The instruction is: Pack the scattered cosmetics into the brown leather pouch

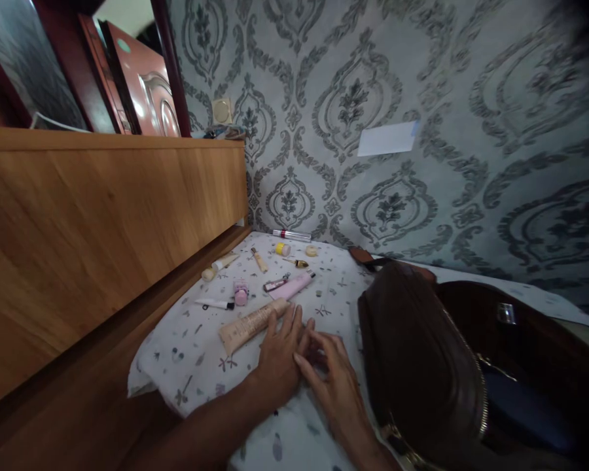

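Note:
My left hand (281,356) lies palm down on the patterned white cloth, fingers stretched out. Its fingertips are beside the capped end of a beige squeeze tube (250,326), perhaps touching it. Against the thumb side of that hand is my right hand (334,379), its thumb and fingers curled together. Whatever the right fingers pinch, if anything, is hidden between the two hands. Just beyond the hands are a pink flat case or tube (294,286), a small dark-and-clear item (275,284), a pink bottle (240,292) and a white pen-like tube with a black cap (216,303).
A brown zippered leather bag (417,353) gapes at the right. Toward the wall lie a silver tube (292,235), a yellow-and-pink jar (283,249), a gold-and-black applicator (297,263) and several other small cosmetics. A wooden board (118,222) rises along the left.

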Demonstrator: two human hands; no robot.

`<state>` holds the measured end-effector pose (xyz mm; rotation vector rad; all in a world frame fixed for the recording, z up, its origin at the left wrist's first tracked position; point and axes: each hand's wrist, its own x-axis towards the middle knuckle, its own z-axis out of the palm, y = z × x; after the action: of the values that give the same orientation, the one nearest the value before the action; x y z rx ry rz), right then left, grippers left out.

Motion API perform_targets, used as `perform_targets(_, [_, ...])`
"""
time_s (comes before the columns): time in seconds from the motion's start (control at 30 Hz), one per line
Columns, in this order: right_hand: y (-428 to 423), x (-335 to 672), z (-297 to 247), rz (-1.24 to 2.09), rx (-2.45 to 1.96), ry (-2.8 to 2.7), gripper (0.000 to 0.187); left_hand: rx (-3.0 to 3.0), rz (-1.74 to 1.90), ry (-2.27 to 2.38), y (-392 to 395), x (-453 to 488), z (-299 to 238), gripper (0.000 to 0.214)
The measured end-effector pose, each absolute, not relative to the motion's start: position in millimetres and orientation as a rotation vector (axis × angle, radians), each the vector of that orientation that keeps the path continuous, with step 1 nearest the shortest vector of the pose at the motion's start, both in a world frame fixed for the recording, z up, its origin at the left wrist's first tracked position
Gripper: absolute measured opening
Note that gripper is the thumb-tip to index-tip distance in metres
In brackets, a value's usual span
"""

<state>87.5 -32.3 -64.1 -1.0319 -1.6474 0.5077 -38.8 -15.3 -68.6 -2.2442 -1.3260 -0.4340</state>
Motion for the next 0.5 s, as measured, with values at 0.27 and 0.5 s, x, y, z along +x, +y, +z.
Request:
perform_targets(0.27, [-33.3,88.5,-56.7,0.523,-0.999,-1.725,0.030,-2.277,-0.392,-1.351,-15.3,-38.9,-67.4,0.050])
perform_targets(0.5, [-32.4,88.1,-57.7,0.540,-1.038,-1.720,0.031,-2.298,-0.375,-1.363,-16.4,-39.1,-61.1,0.049])
